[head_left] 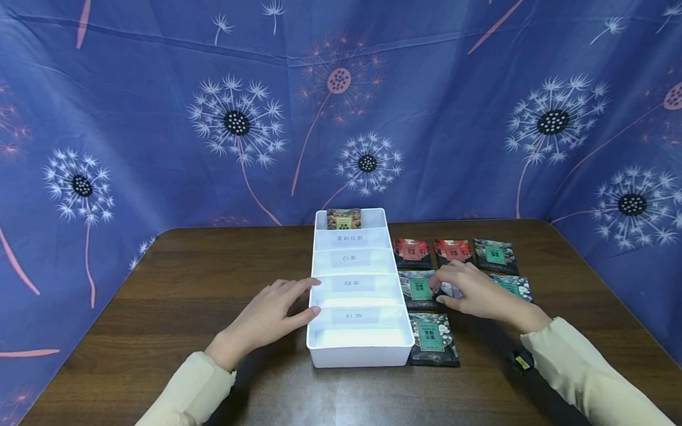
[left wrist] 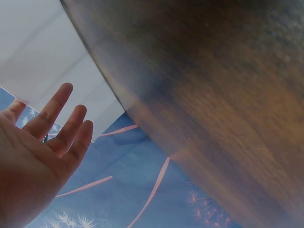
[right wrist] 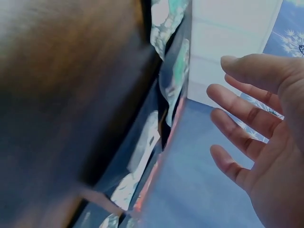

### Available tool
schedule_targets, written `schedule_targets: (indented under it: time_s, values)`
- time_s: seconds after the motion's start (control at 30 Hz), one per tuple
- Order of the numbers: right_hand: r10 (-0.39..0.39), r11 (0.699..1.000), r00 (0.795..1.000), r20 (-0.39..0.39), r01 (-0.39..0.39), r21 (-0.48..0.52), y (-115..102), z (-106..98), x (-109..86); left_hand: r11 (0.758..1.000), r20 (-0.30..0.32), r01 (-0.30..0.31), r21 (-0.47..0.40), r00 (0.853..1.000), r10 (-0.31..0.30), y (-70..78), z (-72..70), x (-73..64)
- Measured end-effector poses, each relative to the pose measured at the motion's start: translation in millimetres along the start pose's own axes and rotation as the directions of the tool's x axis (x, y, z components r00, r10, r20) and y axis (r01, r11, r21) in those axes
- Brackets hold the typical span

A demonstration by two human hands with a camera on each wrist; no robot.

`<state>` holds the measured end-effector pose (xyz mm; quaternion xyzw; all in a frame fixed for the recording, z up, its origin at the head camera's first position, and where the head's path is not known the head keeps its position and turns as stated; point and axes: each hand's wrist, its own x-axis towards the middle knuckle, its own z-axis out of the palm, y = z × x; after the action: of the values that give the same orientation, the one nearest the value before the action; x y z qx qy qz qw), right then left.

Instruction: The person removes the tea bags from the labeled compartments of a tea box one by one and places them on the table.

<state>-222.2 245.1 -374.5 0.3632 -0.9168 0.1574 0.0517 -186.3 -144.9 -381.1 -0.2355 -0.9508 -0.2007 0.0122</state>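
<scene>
A long white divided tray (head_left: 359, 338) with paper labels in Chinese stands on the table. My left hand (head_left: 268, 311) is at its left side, thumb and index finger spread, fingertips at the rim. In its back compartment leans a brown-gold tea packet (head_left: 344, 219). My right hand (head_left: 472, 290) hovers over the packets right of the tray, fingers apart and slightly bent. The right wrist view shows nothing held. Under its fingertips lies a green-labelled tea packet (head_left: 418, 288), partly covering my view of the packets behind the hand. Another green-labelled packet (head_left: 432, 339) lies nearest the front.
Two red tea packets (head_left: 412, 253) and a dark green-labelled packet (head_left: 495, 255) lie in the back row. Another packet (head_left: 512, 285) shows behind the right hand. A small black object (head_left: 522, 360) is by the right sleeve. A blue dandelion cloth (head_left: 427, 95) hangs behind the table.
</scene>
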Motion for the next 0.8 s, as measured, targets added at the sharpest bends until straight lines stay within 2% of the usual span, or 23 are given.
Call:
schedule_targets:
  time_s: [0.37,0.63,0.8]
  values:
    - [0.039,0.999,0.999,-0.012,-0.039,0.030,6.1,-3.2,26.9,1.000,-0.006,0.002,0.014,1.000,-0.002,-0.1,0.3,-0.5]
    - [0.014,1.000,0.997,-0.076,-0.014,-0.002,9.6,-4.5,46.1,1.000,-0.001,0.002,0.017,1.000,-0.002,0.8,-1.4,-1.5]
    - [0.009,0.999,0.996,-0.091,-0.006,0.034,13.3,-7.1,60.7,1.000,-0.003,0.002,0.024,1.000,-0.002,0.9,-1.2,-1.3]
